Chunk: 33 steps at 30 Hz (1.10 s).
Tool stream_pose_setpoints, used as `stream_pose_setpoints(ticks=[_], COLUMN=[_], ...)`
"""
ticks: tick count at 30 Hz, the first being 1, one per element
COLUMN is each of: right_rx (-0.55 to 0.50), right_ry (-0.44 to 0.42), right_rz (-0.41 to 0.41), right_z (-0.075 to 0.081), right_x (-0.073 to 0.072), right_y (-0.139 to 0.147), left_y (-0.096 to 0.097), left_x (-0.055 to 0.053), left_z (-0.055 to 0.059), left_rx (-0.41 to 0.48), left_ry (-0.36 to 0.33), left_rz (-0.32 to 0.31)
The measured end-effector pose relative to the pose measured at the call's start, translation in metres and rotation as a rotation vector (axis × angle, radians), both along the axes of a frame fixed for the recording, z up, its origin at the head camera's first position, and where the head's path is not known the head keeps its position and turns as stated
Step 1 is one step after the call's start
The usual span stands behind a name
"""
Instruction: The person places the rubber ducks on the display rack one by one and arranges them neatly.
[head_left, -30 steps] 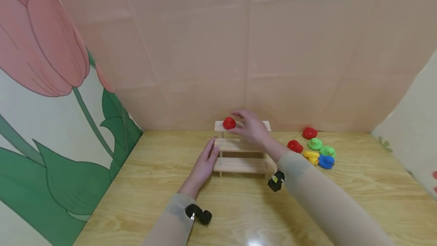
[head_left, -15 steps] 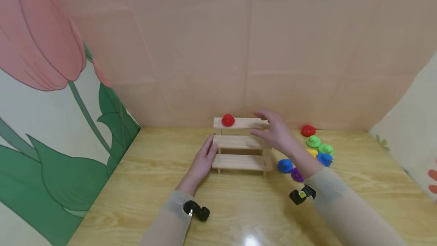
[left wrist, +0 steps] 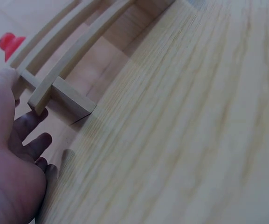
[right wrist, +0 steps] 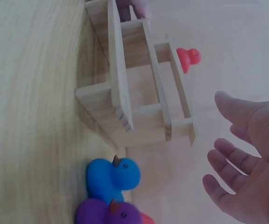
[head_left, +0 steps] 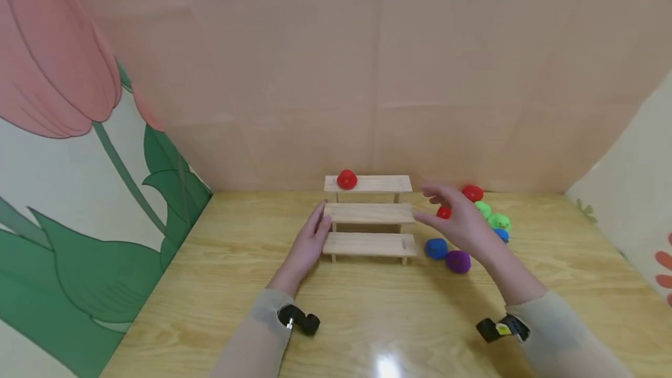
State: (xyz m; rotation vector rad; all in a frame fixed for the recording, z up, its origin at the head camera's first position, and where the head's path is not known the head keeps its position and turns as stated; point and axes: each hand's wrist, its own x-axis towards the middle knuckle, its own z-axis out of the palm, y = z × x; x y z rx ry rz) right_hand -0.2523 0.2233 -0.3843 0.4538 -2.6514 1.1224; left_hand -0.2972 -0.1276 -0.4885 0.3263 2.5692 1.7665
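Observation:
A three-tier wooden stand stands on the table, with a red rubber duck at the left of its top tier. My left hand rests along the stand's left end, its fingers fairly straight. In the left wrist view, those fingers lie right at the ends of the tiers. My right hand is in the air right of the stand, thumb and fingers spread and holding nothing. Below it are a blue duck and a purple duck, clearer in the right wrist view.
More ducks lie right of the stand, partly hidden by my right hand: red ones, green ones and another blue one. A pinkish sheet hangs behind the wooden table. A wall with painted tulips borders the left.
My right hand has let go of the red duck on the top tier and moved right, over the other ducks. My left hand stays at the stand's left end.

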Motion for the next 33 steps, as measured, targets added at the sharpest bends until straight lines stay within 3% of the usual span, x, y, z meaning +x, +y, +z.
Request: stream_pose_setpoints(ticks=[6, 15, 33], right_rx=[-0.003, -0.004, 0.052], right_ry=[-0.055, -0.137, -0.269], right_rz=[-0.03, -0.049, -0.028], right_z=[-0.01, -0.031, -0.064], right_x=[0.016, 0.027, 0.024], right_y=[0.011, 0.021, 0.024], left_y=[-0.003, -0.01, -0.015], left_x=[0.003, 0.006, 0.007], left_z=[-0.001, -0.001, -0.002], left_rx=[-0.004, 0.004, 0.021], left_ry=[-0.014, -0.011, -0.027], left_rz=[0.008, 0.013, 0.008])
